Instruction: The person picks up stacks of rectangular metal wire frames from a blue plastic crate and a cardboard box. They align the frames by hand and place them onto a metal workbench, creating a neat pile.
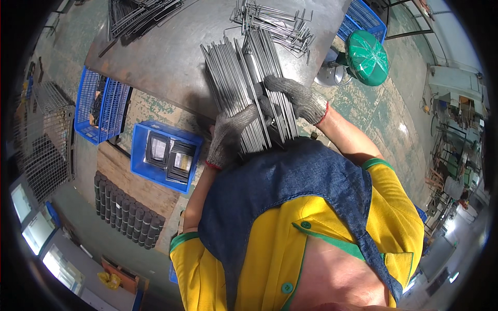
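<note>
A person in grey knit gloves held a stack of metal rods [249,88] at the near edge of a steel counter [166,57]. The left hand [228,136] gripped the stack's near end; the right hand [296,97] pressed curled fingers on top. A blue crate [139,155] sat below.
</note>
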The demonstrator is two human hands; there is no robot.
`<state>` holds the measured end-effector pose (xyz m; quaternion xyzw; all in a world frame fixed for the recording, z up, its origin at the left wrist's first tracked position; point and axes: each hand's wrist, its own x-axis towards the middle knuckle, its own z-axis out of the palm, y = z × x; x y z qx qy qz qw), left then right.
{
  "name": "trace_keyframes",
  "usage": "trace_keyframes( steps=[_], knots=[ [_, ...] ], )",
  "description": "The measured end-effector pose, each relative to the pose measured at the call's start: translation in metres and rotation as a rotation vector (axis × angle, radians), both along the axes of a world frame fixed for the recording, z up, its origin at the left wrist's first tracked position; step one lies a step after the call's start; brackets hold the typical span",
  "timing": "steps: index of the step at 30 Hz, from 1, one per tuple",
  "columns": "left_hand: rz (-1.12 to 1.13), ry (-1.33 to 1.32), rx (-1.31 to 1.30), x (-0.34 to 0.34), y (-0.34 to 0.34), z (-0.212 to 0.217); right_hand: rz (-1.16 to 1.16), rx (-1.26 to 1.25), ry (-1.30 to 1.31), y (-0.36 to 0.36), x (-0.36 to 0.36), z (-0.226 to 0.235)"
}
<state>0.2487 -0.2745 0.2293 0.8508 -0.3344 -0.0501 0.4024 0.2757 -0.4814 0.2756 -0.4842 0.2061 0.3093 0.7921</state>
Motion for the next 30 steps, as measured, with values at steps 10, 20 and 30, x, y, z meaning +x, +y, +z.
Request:
trace_keyframes(
  steps=[10,20,30],
  knots=[
    [0.012,0.049,-0.057,-0.003,0.003,0.003,0.129,0.656,0.118,-0.019,0.009,-0.067],
    [-0.029,0.033,-0.017,0.001,0.002,0.005,0.087,0.23,-0.063,-0.01,-0.003,-0.019],
    [-0.003,0.211,-0.091,0.001,-0.002,-0.004,0.032,-0.006,0.039,-0.007,-0.001,-0.007]
  ],
)
